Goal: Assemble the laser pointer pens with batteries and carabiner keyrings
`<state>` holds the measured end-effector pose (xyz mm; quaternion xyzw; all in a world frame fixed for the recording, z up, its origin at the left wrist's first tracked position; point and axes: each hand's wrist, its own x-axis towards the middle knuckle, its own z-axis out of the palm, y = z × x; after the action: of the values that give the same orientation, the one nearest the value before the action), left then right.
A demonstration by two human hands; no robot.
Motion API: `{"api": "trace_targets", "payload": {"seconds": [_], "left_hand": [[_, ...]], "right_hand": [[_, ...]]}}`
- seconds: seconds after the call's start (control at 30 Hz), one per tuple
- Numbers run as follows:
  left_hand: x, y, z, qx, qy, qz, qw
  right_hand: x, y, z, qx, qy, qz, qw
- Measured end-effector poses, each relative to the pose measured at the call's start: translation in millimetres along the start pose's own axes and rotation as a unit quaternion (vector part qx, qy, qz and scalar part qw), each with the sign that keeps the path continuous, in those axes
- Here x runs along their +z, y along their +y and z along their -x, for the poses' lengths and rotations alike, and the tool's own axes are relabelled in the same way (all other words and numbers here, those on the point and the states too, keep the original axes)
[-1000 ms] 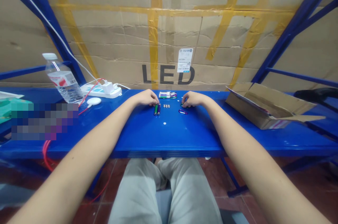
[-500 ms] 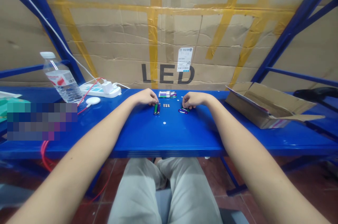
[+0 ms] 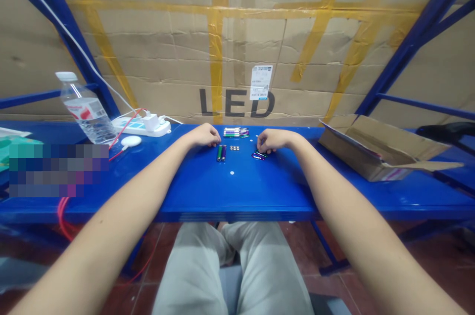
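Observation:
My left hand (image 3: 206, 135) is curled with its fingers together, just behind a green metal tube (image 3: 219, 153) and a purple metal tube (image 3: 223, 153) that lie side by side. I see nothing in its fingertips. My right hand (image 3: 270, 141) pinches down at a small group of coloured carabiners; a purple carabiner (image 3: 259, 156) shows in front of the fingers, with green ones partly hidden under them. Between the hands sit several small silvery button cells (image 3: 235, 148). Further back, a row of slim metallic tubes with clips (image 3: 236, 132) lies on the blue table (image 3: 237, 196).
An open cardboard box (image 3: 378, 149) stands on the right. To the left are a tilted water bottle (image 3: 85, 110), a white power strip (image 3: 144, 126), a round white charger (image 3: 131, 142) and a red cable (image 3: 64, 216). A large cardboard carton (image 3: 166, 67) rises behind the table.
My left fingertips have drawn back slightly from the ends of the two tubes. The right hand stays at the carabiners, nearly unmoved.

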<state>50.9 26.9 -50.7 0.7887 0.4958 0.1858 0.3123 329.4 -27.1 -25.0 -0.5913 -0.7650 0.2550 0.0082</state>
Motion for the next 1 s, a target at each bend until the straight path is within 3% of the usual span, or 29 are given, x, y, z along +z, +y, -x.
{"api": "trace_targets", "payload": {"seconds": [0.43,0.53,0.6,0.67,0.8,1.0], "left_hand": [[1.9,0,0,-0.001,0.01,-0.01,1.0],[4.6,1,0,0.034,0.079,-0.056,0.995],[7.7,1,-2,0.085,0.14,-0.1,0.981],[11.9,2,-6,0.137,0.163,-0.137,0.967],[21.1,3,-18,0.189,0.124,-0.203,0.953],[23.3,6,-26,0.172,0.097,-0.218,0.956]], "right_hand": [[1,-2,2,0.008,0.006,-0.016,1.0],[0,-3,2,0.013,0.011,-0.018,1.0],[-1,-3,2,0.019,0.028,-0.016,0.999],[-2,-3,1,0.02,0.059,-0.009,0.998],[-3,0,-2,0.007,0.13,-0.006,0.992],[0,3,-10,0.016,0.203,-0.023,0.979]]}}
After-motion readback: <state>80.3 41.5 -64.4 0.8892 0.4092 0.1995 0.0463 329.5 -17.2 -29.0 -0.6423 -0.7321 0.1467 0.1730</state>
